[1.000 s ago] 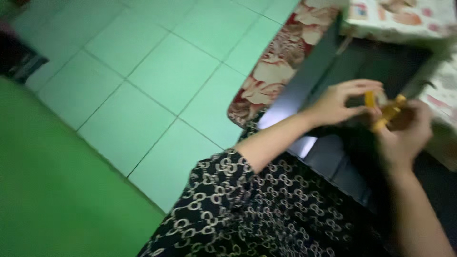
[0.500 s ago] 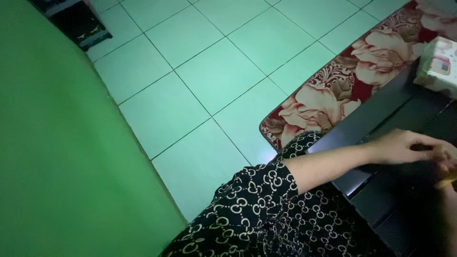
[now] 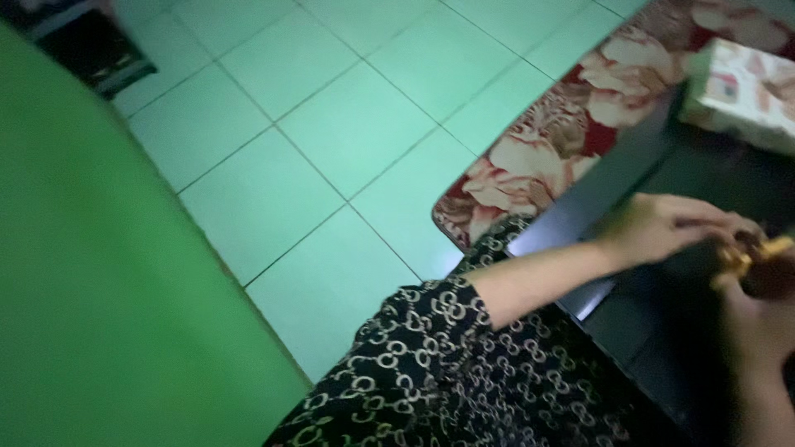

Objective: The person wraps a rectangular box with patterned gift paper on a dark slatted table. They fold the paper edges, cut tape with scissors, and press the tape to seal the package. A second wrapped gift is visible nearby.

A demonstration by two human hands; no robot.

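Yellow and brown, the small object point(image 3: 758, 258) sits at the right edge of the head view, over the dark table point(image 3: 654, 174), blurred; its long axis seems to run left to right, but which way it points I cannot tell. The left hand point(image 3: 662, 228) comes from the patterned sleeve point(image 3: 422, 319), its fingers curled narrow on the object. The right hand point(image 3: 758, 323) is below, cut by the frame edge, its fingers closed around the same object. Beyond them a flowered box point(image 3: 741, 91) stands on the table. To the left lies a floral rug point(image 3: 546, 149), then open green tile floor point(image 3: 331, 124) with much free room
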